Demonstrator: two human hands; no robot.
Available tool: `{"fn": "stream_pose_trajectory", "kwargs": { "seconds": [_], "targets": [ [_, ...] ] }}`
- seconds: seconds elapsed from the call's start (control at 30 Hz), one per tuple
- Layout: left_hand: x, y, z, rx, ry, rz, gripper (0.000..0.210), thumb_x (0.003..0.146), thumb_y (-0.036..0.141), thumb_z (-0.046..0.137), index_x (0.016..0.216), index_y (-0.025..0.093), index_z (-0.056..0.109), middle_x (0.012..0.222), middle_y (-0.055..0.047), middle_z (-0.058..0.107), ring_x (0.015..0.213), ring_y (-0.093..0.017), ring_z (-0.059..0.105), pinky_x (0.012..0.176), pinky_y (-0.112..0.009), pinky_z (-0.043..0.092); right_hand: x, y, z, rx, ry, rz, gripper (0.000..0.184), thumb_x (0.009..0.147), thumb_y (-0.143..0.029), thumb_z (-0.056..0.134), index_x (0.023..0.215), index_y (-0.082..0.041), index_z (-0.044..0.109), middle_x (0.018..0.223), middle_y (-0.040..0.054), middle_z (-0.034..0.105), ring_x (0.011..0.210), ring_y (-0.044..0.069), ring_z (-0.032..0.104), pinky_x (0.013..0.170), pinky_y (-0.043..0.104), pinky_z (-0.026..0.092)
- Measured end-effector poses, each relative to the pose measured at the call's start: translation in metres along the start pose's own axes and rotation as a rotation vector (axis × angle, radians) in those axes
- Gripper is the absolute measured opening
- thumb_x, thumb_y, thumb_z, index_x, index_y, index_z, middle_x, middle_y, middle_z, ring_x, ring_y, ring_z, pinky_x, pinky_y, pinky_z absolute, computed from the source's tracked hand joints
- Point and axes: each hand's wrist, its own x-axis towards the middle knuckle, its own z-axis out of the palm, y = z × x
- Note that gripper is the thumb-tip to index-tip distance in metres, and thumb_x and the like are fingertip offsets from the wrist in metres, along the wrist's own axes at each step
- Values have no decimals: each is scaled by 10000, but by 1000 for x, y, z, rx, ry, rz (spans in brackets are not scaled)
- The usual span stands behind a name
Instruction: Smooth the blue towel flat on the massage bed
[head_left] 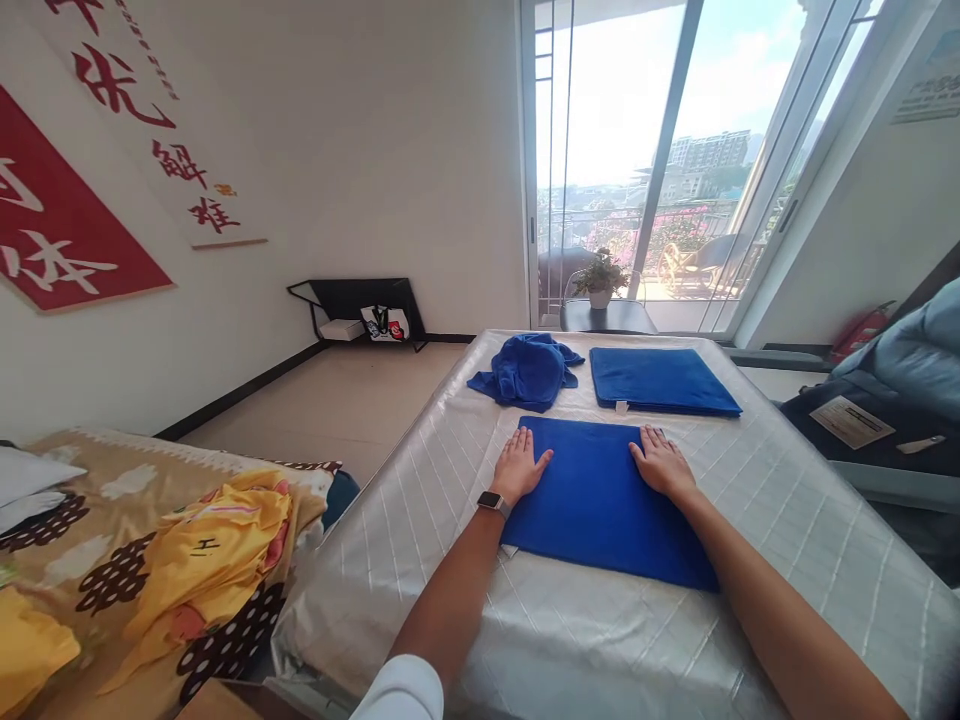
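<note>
A folded blue towel [592, 500] lies flat on the silvery quilted table cover [420, 520]. On its left edge rests my left hand [519, 466], palm down, fingers stretched out, with a smartwatch [492, 501] at the wrist. My right hand [663, 462] lies flat on the towel's upper right edge, its fingers extended too. Beyond the hands, a crumpled blue towel [529, 368] sits at the far left of the table. To its right is a neatly folded blue stack [664, 378] with a small white tag at its near edge.
To the left is a bed with a patterned blanket [112, 490] and a yellow garment [217, 540]. A chair with a potted plant [600, 280] stands behind the table by the glass door. At right, a dark bag [855, 425] and a light blue puffy item [915, 340] sit beside the table.
</note>
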Motion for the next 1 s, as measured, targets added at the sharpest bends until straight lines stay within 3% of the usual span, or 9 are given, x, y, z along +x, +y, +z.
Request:
{"fn": "stream_pose_trajectory", "kwargs": {
  "seconds": [0.33, 0.47, 0.57, 0.73, 0.83, 0.9, 1.0],
  "targets": [
    [0, -5, -2, 94, 1, -14, 796, 1008, 631, 130, 1540, 66, 308, 1617, -184, 255, 1497, -286, 238, 1211, -418, 200, -8, -3, -2, 66, 51, 11, 697, 1009, -456, 180, 1560, -40, 273, 1631, 116, 262, 1506, 253, 192, 1219, 401, 159],
    [4, 3, -9, 124, 64, -56, 732, 1024, 590, 161, 1505, 83, 382, 1609, -180, 278, 1494, -284, 246, 1210, -424, 204, -9, -5, -1, 96, 53, 18, 683, 1014, -447, 174, 1566, -53, 260, 1636, 119, 244, 1511, 256, 165, 1221, 433, 134],
    [12, 36, -7, 120, 76, 65, 691, 1028, 579, 190, 1488, 115, 415, 1602, -155, 311, 1495, -270, 249, 1210, -426, 219, -10, -6, -1, 106, 46, 20, 675, 1017, -442, 182, 1567, -57, 258, 1639, 119, 236, 1510, 259, 168, 1221, 440, 129],
    [39, 133, 17, 48, 59, 435, 660, 1038, 566, 185, 1471, 134, 434, 1564, -140, 397, 1476, -232, 301, 1207, -408, 245, -11, -3, -1, 83, 67, 2, 632, 1020, -373, 189, 1563, -61, 275, 1633, 111, 258, 1506, 265, 185, 1219, 445, 151],
    [57, 175, 36, -7, 23, 452, 652, 1049, 529, 155, 1490, 117, 402, 1555, -152, 408, 1465, -223, 321, 1202, -402, 261, -11, 2, 2, 51, 50, -41, 609, 997, -305, 257, 1571, -104, 275, 1644, 89, 235, 1513, 256, 165, 1217, 436, 166],
    [65, 184, 45, -21, -8, 413, 647, 1051, 509, 136, 1507, 120, 381, 1564, -146, 395, 1468, -221, 314, 1205, -410, 257, -10, 4, 4, 36, 44, -55, 613, 983, -283, 283, 1576, -125, 271, 1649, 75, 221, 1515, 256, 161, 1214, 435, 180],
    [67, 169, 48, 1, -12, 358, 659, 1041, 521, 116, 1528, 147, 358, 1585, -116, 365, 1487, -223, 274, 1221, -426, 215, -9, 2, 3, 33, 59, -38, 608, 999, -304, 225, 1568, -96, 283, 1641, 80, 242, 1507, 263, 188, 1211, 447, 194]
  ]
}}
